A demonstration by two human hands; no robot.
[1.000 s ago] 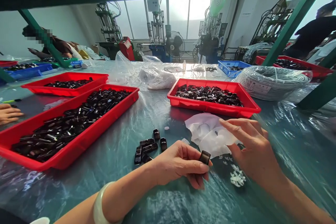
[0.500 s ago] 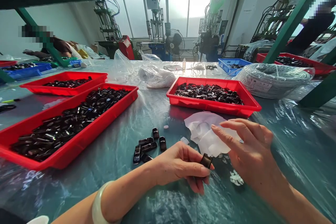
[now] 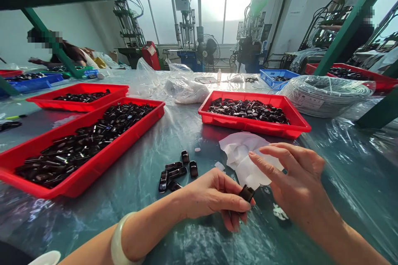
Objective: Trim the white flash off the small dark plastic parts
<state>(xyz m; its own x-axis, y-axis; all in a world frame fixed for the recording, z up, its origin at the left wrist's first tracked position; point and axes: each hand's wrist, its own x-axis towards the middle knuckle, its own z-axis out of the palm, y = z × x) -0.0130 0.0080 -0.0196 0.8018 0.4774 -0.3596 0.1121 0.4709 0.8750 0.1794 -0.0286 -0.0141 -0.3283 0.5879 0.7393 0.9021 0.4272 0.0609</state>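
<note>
My left hand (image 3: 214, 198) pinches a small glossy black plastic part (image 3: 247, 193) between thumb and fingers, low over the table. To its right my right hand (image 3: 300, 182) hovers with fingers apart and slightly bent, index finger pointing left over a crumpled white paper sheet (image 3: 238, 153). Whether anything tiny sticks to a fingertip is too small to tell. Small white flakes (image 3: 280, 212) lie below the right hand. Left of the paper, several loose black plastic parts (image 3: 176, 172) form a little group, with one white oval piece (image 3: 197, 149) beyond them.
Red trays full of black parts stand at the left (image 3: 121, 140), behind it (image 3: 118, 90), and ahead (image 3: 214, 121). A plastic-wrapped cable coil (image 3: 323, 99) sits back right. Green shelf posts (image 3: 351, 25) frame the table. Two people are farther off, left and right.
The black part in my left hand has turned a little and tilted. My right hand stays nearly where it was, fingers still apart. The person at far right has shifted left.
</note>
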